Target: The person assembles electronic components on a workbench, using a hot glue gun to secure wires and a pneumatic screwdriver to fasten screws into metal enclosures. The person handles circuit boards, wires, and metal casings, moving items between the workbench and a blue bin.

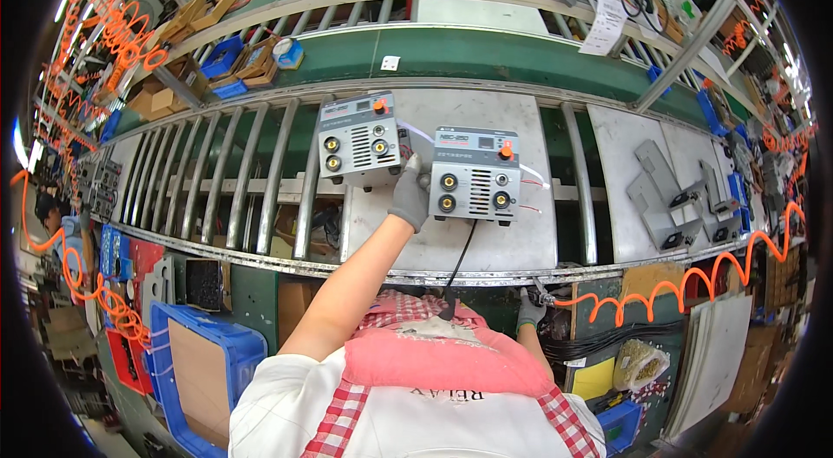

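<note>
Two grey box-shaped welding machines stand side by side on a metal sheet, each with an orange knob and brass sockets on its front. My left hand [410,195], in a grey glove, reaches between the left welding machine [358,135] and the right welding machine [475,173]. Its fingers stretch upward along the right machine's left side, partly hidden. Down by the conveyor's near edge, my right hand [531,310], gloved too, is closed around a small dark tool [540,291] at the end of an orange coiled air hose [664,291]. The tool's exact kind is unclear.
Bare rollers [247,176] run to the left of the metal sheet [408,241]. Grey metal brackets [664,189] lie on the right. A blue crate [160,354] stands at lower left; black cables [612,341] lie at lower right. Behind runs a green shelf [347,55].
</note>
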Demonstrator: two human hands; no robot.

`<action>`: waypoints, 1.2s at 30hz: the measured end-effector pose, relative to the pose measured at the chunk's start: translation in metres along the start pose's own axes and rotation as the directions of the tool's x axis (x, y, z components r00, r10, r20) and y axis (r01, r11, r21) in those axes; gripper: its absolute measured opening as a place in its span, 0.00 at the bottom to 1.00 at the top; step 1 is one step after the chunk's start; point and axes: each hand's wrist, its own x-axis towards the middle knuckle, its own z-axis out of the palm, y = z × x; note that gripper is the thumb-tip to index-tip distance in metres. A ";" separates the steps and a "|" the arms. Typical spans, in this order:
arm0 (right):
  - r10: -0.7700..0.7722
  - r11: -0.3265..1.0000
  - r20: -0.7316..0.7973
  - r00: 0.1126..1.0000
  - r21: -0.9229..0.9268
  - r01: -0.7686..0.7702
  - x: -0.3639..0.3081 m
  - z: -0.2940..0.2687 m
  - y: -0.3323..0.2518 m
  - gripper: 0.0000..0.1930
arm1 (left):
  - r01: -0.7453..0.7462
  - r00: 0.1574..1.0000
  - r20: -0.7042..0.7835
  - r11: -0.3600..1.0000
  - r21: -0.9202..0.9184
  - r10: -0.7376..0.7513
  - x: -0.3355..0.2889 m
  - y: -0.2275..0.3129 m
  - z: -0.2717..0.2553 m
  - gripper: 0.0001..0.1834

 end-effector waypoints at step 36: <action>-0.956 0.201 0.125 0.265 0.937 0.284 -0.266 0.196 -0.445 0.27 | 0.434 0.823 0.319 0.882 0.181 -0.471 -0.110 0.177 -0.034 0.16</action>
